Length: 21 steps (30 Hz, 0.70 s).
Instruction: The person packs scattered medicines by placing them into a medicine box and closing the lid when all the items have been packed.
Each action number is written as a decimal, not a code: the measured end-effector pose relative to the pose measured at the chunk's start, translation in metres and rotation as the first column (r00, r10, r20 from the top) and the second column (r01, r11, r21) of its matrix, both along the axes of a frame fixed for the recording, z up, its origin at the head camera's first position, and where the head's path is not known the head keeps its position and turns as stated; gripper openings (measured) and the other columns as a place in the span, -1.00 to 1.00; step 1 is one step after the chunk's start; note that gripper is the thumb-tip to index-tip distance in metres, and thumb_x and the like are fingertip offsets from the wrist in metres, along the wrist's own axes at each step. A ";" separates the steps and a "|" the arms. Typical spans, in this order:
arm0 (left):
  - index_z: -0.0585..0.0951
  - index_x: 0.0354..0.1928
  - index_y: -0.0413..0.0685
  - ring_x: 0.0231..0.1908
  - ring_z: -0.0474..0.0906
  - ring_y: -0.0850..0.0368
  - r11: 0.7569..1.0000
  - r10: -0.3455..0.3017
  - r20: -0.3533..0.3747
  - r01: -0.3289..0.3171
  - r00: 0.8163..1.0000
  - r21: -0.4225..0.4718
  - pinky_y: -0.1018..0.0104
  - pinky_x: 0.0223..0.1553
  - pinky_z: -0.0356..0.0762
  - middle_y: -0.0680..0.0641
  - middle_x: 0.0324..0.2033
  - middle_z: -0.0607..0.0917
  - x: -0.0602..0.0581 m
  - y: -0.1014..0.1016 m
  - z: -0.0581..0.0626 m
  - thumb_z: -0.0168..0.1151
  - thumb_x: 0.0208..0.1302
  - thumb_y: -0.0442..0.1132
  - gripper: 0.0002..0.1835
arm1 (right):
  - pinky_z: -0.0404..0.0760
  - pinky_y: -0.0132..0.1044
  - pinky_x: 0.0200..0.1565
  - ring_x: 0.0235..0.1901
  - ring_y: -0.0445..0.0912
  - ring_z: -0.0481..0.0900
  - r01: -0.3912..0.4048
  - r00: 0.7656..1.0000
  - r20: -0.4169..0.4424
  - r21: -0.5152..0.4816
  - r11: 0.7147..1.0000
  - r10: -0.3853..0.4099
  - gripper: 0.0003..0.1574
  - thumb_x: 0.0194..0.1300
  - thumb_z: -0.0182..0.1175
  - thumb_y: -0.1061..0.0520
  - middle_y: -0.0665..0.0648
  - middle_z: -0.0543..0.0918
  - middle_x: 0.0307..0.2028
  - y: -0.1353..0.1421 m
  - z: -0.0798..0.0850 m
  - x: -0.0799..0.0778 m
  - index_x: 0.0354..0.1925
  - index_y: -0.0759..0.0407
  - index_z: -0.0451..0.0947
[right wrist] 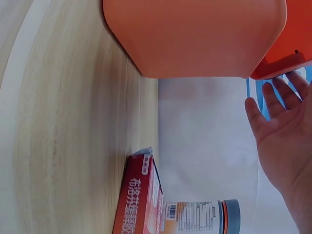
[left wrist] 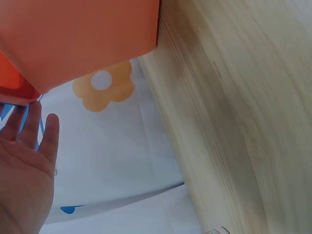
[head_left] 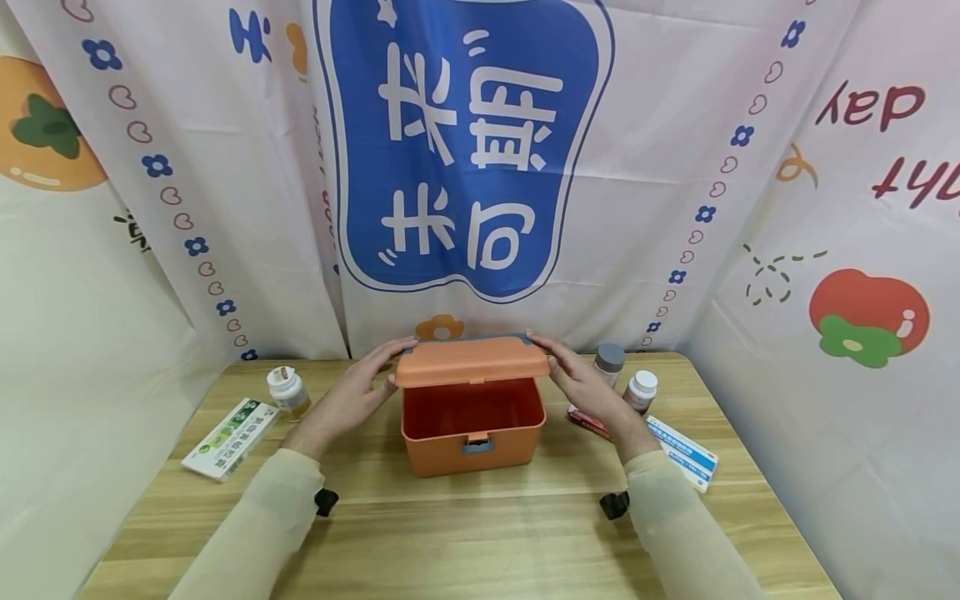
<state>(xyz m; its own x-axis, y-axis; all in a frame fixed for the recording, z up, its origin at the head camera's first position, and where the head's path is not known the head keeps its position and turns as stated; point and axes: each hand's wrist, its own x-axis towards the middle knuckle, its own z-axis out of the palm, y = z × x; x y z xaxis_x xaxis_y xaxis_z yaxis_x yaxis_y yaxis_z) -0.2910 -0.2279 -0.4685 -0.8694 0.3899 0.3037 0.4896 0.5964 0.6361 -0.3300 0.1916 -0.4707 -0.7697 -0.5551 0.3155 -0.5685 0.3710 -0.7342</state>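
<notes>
An orange storage box point(head_left: 471, 450) with a grey-blue front latch point(head_left: 477, 444) stands mid-table, its lid point(head_left: 472, 363) raised partway so the red-looking inside shows. My left hand point(head_left: 363, 390) touches the lid's left end, fingertips at the back edge and thumb near the front. In the left wrist view, the fingers of my left hand point(left wrist: 24, 161) extend fairly straight to the lid's rim. My right hand point(head_left: 581, 385) touches the lid's right end in the same way. The right wrist view shows my right hand point(right wrist: 287, 131) with extended fingers at the lid's rim.
On the left are a white-capped bottle point(head_left: 288, 392) and a white-and-green medicine box point(head_left: 231, 439). To the right stand a grey-capped bottle point(head_left: 610, 360), a white-capped brown bottle point(head_left: 641, 390), a red medicine box point(right wrist: 139, 195) and a blue-and-white box point(head_left: 684, 452). Printed cloth hangs behind.
</notes>
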 end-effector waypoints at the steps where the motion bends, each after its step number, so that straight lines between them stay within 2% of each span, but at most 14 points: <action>1: 0.24 0.60 0.52 0.48 0.45 -0.23 1.000 -0.002 0.004 0.002 1.000 0.011 -0.35 0.44 0.46 0.07 0.65 0.26 0.000 0.000 0.000 0.10 0.55 0.10 -0.36 | 0.16 0.24 0.64 0.67 0.11 0.13 0.003 1.000 0.000 -0.006 1.000 -0.003 -0.39 0.76 -0.19 0.01 0.06 0.22 0.66 -0.001 0.000 0.000 0.65 -0.14 0.16; 6: 0.28 0.61 0.32 0.48 0.44 -0.22 0.999 -0.014 -0.005 0.015 1.000 0.049 -0.34 0.42 0.49 0.01 0.64 0.27 -0.001 0.002 0.000 0.06 0.56 0.11 -0.36 | 0.13 0.25 0.65 0.68 0.07 0.11 0.004 0.999 0.039 -0.071 0.997 -0.002 -0.40 0.77 -0.26 -0.03 0.00 0.20 0.67 -0.005 -0.001 -0.002 0.64 -0.17 0.18; 13: 0.28 0.58 0.49 0.51 0.40 -0.14 0.992 -0.018 0.004 0.018 1.000 0.127 -0.29 0.50 0.39 0.02 0.61 0.33 -0.002 0.007 0.000 -0.02 0.60 0.10 -0.44 | 0.10 0.27 0.65 0.67 0.08 0.13 -0.003 0.996 0.083 -0.150 0.989 0.016 -0.39 0.77 -0.32 -0.08 0.01 0.21 0.66 -0.011 -0.001 -0.004 0.63 -0.11 0.21; 17: 0.30 0.57 0.47 0.50 0.40 -0.18 0.986 -0.015 0.025 0.011 1.000 0.166 -0.33 0.52 0.35 -0.02 0.59 0.36 -0.004 0.009 -0.001 -0.06 0.61 0.11 -0.45 | 0.13 0.23 0.65 0.64 0.04 0.19 -0.006 0.996 0.084 -0.182 0.983 0.022 -0.39 0.77 -0.33 -0.05 0.04 0.26 0.64 -0.015 -0.002 -0.006 0.61 -0.07 0.24; 21: 0.32 0.57 0.43 0.53 0.36 -0.19 0.980 -0.014 0.049 0.004 0.999 0.196 -0.37 0.53 0.31 -0.05 0.56 0.41 -0.006 0.011 -0.001 -0.07 0.63 0.11 -0.47 | 0.20 0.03 0.66 0.61 -0.06 0.25 -0.008 0.995 0.098 -0.215 0.977 0.030 -0.39 0.77 -0.35 -0.07 0.05 0.31 0.61 -0.017 -0.002 -0.007 0.59 -0.06 0.28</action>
<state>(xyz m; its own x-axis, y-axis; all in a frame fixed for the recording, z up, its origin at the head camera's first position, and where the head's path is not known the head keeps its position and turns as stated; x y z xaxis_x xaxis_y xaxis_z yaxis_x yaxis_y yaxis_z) -0.2973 -0.2173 -0.4700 -0.8820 0.3347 0.3318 0.4594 0.4533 0.7638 -0.3373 0.1749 -0.4728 -0.7933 -0.4980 0.3502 -0.4935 0.1891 -0.8489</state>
